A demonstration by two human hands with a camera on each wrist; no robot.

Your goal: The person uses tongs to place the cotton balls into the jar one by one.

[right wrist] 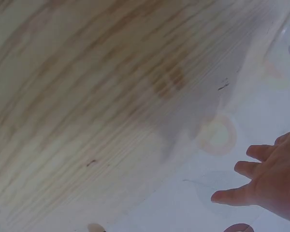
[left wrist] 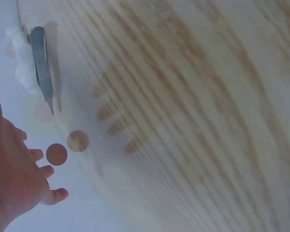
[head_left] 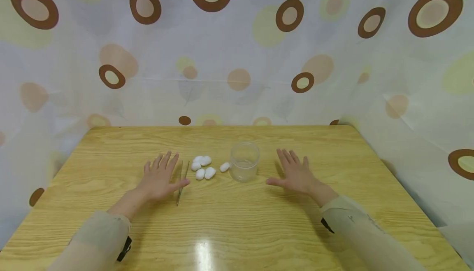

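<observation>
My left hand (head_left: 157, 181), fingers spread, is over the table just left of a pair of metal tweezers (head_left: 179, 195); its thumb reaches across them in the head view. The tweezers (left wrist: 42, 67) also show in the left wrist view, apart from the fingers. Several white cotton balls (head_left: 210, 173) lie right of the tweezers, and a single cotton ball (head_left: 224, 167) sits beside a clear round container (head_left: 244, 170). To the right of that container my right hand (head_left: 298, 176) is spread over the table and holds nothing.
The wood-grain table (head_left: 237, 230) runs back to a patterned curtain (head_left: 237, 48) with brown rings. The curtain also hangs along the left and right sides. Glare falls near the table's front edge.
</observation>
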